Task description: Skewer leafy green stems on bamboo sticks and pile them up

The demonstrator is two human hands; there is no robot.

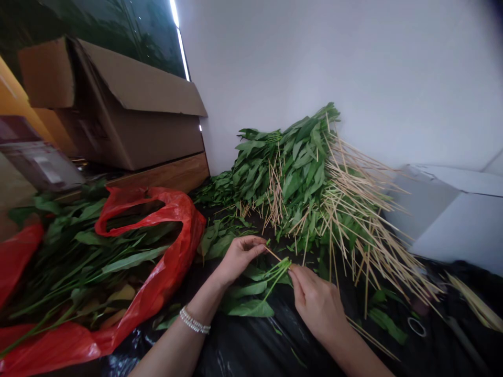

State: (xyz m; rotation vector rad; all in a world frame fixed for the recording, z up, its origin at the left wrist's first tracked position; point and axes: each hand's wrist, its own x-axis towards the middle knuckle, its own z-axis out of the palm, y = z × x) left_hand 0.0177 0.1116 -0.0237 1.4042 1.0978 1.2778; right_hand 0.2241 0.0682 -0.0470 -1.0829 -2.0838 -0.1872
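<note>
My left hand [240,256], with a beaded bracelet [194,320] on the wrist, is closed in a pinch on a small bit of green leaf stem at the tip of a thin wooden skewer [272,253]. My right hand [316,298] grips the skewer farther down, its fingers closed against a cluster of green leaves [251,308] whose stems gather on the stick. These leaves hang below, between the two hands. Past the right hand, thin sticks [371,337] slant toward the lower right; whether one is the held skewer I cannot tell.
Leafy bunches on sticks [302,157] are piled against the white wall [251,63]. At left lies an open red plastic bag [184,251] full of leafy stems. Behind it stands a cardboard box [145,136]. A white box [459,225] is at right. Black plastic sheeting [243,348] covers the surface.
</note>
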